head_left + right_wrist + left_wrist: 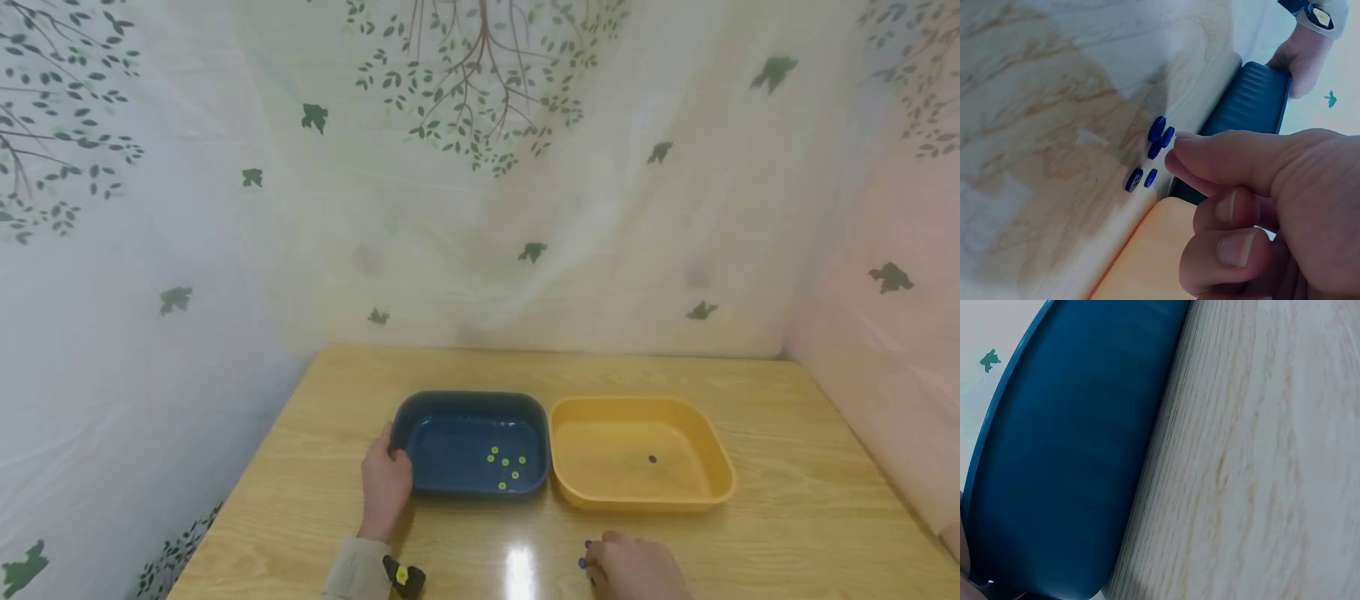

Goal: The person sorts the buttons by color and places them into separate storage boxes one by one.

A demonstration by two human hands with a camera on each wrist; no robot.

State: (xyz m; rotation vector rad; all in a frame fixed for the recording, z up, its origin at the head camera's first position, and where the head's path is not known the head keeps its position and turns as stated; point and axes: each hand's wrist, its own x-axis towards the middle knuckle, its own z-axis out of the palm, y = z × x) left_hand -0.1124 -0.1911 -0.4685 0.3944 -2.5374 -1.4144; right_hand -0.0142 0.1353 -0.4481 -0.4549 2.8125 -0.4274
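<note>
Low in the frame, the blue tub (442, 454) is gripped by the left hand (387, 479). At the bottom, blue buttons (582, 563) are spread beside the right hand (637, 568); whether one is pinched cannot be told.

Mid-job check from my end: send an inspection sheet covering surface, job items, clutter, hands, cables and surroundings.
Surface: wooden table, bright glare near the front.
Job items: blue tray with six yellow buttons; yellow tray with one dark button; five blue buttons near the right fingertips.
Clutter: nothing seen.
Left hand: holds the blue tray's left end.
Right hand: fingers curled; grip on a button unclear.
Cables: nothing seen.
Surroundings: leaf-printed sheets.
</note>
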